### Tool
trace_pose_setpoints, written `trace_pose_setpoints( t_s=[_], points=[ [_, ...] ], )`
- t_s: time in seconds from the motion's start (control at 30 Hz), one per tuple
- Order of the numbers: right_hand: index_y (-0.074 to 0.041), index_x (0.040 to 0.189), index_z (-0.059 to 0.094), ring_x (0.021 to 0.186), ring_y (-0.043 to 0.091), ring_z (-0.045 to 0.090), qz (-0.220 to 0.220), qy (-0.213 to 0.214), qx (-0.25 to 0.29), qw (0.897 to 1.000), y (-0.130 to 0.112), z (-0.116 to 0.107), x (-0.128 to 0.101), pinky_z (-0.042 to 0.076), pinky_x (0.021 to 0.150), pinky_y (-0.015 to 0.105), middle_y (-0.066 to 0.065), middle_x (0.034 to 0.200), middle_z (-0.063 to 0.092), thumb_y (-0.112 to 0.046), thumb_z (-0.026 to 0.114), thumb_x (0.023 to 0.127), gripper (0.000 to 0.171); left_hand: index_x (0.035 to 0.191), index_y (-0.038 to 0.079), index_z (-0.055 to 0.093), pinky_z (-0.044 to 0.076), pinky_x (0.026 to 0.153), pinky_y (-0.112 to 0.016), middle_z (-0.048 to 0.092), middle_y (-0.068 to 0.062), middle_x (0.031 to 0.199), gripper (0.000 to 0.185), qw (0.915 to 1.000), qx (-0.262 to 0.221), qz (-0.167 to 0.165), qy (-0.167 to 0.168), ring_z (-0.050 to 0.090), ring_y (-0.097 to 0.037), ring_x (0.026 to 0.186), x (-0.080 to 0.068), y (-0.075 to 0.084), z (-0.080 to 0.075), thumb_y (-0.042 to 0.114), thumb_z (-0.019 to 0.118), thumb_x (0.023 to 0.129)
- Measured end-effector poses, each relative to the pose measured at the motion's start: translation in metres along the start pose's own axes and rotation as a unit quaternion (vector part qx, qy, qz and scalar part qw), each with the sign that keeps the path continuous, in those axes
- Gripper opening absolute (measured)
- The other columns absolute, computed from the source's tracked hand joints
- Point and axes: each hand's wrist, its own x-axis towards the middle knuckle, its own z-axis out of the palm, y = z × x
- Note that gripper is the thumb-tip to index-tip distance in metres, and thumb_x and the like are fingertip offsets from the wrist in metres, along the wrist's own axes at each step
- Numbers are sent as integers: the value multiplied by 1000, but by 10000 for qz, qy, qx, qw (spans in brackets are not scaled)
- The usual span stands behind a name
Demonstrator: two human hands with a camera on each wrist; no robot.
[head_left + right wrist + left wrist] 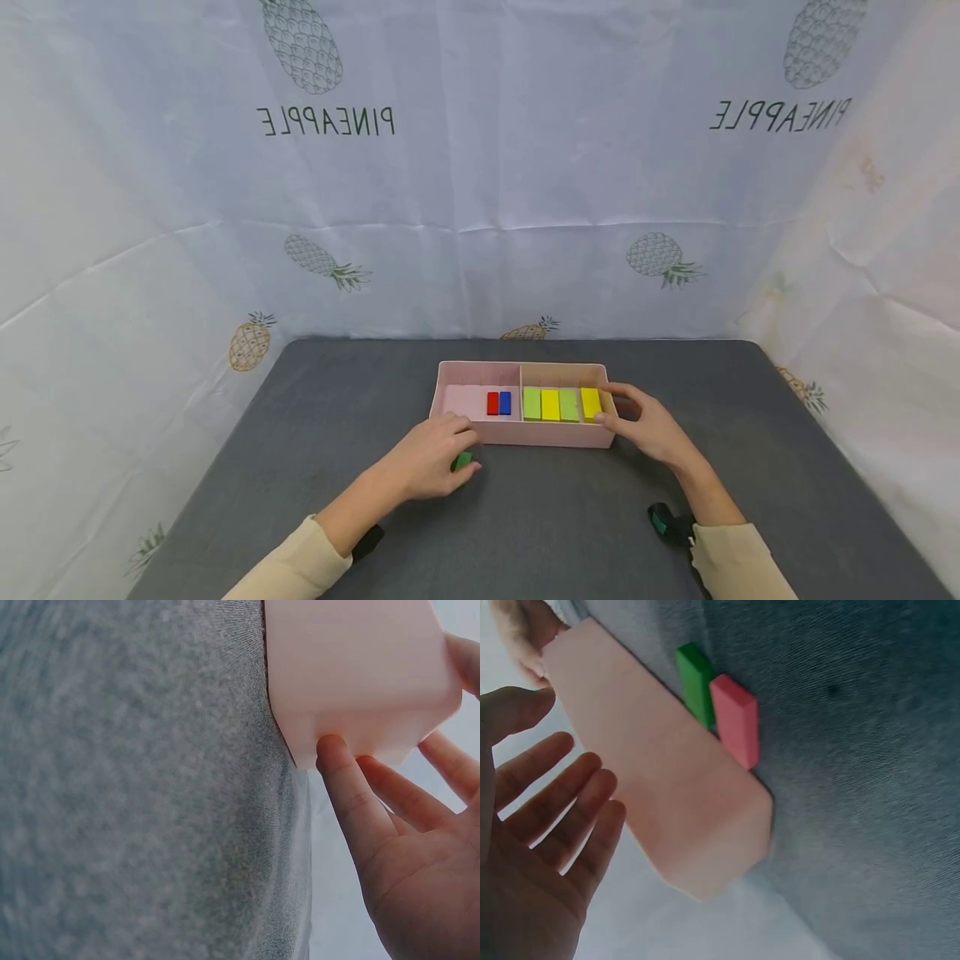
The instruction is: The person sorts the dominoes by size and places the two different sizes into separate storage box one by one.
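A pink two-compartment box (498, 432) stands at the middle of the table. My left hand (433, 457), fingers loosely bent and apart, hovers by its front wall. Below that hand, a green block (696, 684) and a pinkish-red block (736, 720) stand along the box; the hand hides the red one in the head view. At the box's right end, my right hand (647, 423) pinches a slightly turned yellow block (591, 403) between thumb and index finger. Its other fingertips (334, 754) touch the end wall outside.
In the left compartment stand a small red block (492, 403) and a blue block (506, 403) side by side. Lime blocks (532, 403) and another yellow block (551, 405) line the right compartment. A pineapple-print curtain (480, 167) hangs behind the dark table (525, 533).
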Motion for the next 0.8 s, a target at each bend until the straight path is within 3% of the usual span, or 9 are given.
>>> trace_pose_setpoints(
  t_s=[0.4,0.57,0.8],
  points=[
    [-4,154,39,134,50,46,-28,9,7,10000,0,1,0,47,97,64,26,155,38,-39,69,97,72,113,12,72,51,84,-31,62,1,105,32,9968,72,-341,-719,55,-16,95,-11,1,18,34,76,90],
    [-5,154,39,133,49,47,-2,-6,13,10000,1,1,0,47,97,64,25,155,38,-40,69,97,73,119,12,70,50,91,-32,62,-1,115,37,9918,118,-546,-1148,55,-17,103,-13,1,25,36,74,92],
    [-4,154,39,134,50,46,-33,-19,47,10000,-1,0,0,46,98,64,26,156,37,-39,69,97,73,117,12,70,50,90,-32,61,-1,113,33,9902,158,-611,-1242,53,-17,100,-11,2,29,31,74,91]
  ],
)
